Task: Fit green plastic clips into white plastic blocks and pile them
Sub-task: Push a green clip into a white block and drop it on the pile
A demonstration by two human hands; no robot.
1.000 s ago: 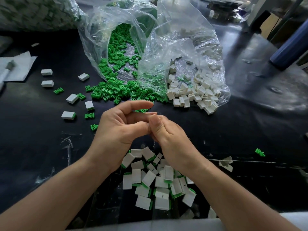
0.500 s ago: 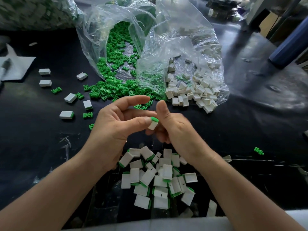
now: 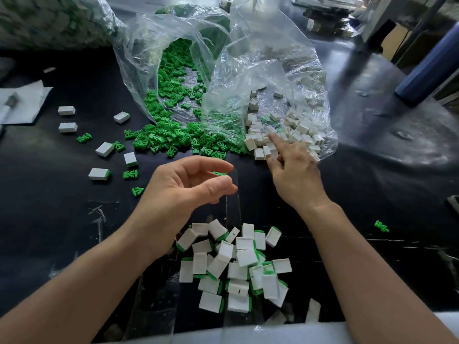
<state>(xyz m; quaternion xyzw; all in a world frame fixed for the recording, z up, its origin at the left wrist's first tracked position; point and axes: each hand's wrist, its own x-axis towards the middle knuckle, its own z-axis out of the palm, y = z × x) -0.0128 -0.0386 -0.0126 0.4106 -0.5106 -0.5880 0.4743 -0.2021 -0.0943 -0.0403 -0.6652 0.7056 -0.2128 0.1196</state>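
Note:
My left hand (image 3: 188,187) hovers above the black table with thumb and fingers loosely curved and nothing between them. My right hand (image 3: 295,175) reaches forward, its straight index finger touching the loose white blocks (image 3: 300,135) at the mouth of a clear bag (image 3: 260,58). Green clips (image 3: 173,140) spill from the neighbouring bag, just beyond my left hand. A pile of fitted white blocks with green clip edges (image 3: 236,266) lies close to me, between my forearms.
Single white blocks (image 3: 66,110) and a few green clips (image 3: 130,174) lie scattered on the left. A white cloth (image 3: 24,103) is at the far left, a blue cylinder (image 3: 427,78) at the right, and one stray clip (image 3: 381,226) near my right forearm.
My left hand has let go of the fitted block it pinched. My right hand has left the left hand and moved forward and right to the loose white blocks.

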